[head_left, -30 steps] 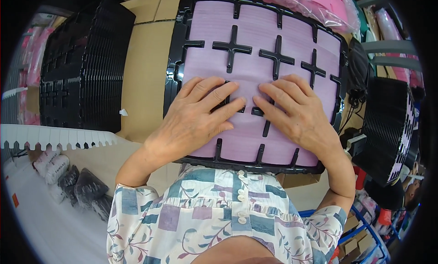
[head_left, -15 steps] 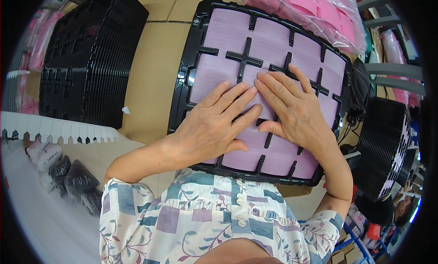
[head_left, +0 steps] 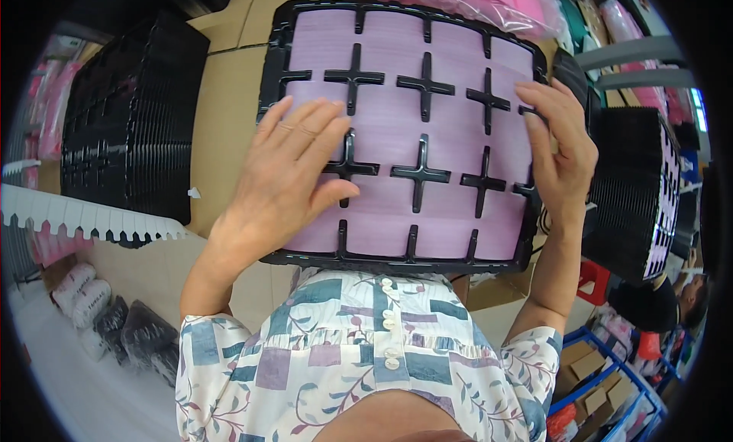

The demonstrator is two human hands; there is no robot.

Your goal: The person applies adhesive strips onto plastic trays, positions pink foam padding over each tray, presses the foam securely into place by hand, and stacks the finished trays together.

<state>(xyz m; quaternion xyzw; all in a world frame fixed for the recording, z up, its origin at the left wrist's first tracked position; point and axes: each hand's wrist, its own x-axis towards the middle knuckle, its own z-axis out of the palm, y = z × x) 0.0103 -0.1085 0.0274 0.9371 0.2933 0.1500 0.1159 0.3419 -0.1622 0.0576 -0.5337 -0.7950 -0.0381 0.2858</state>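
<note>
One black compartment tray (head_left: 276,75) holds twelve lilac stacks (head_left: 397,129). Left hand (head_left: 294,174) flat at seven o'clock; right hand (head_left: 561,155) grips the three-o'clock rim.

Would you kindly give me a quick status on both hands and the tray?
Left hand flat on lilac pads. Right hand gripping right edge of black tray. Nothing lying across the tray.

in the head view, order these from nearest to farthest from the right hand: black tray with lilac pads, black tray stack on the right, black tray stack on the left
1. black tray with lilac pads: the right hand grips its right edge.
2. right tray stack: just beyond that hand, on the right.
3. left tray stack: across the table, far left.
</note>
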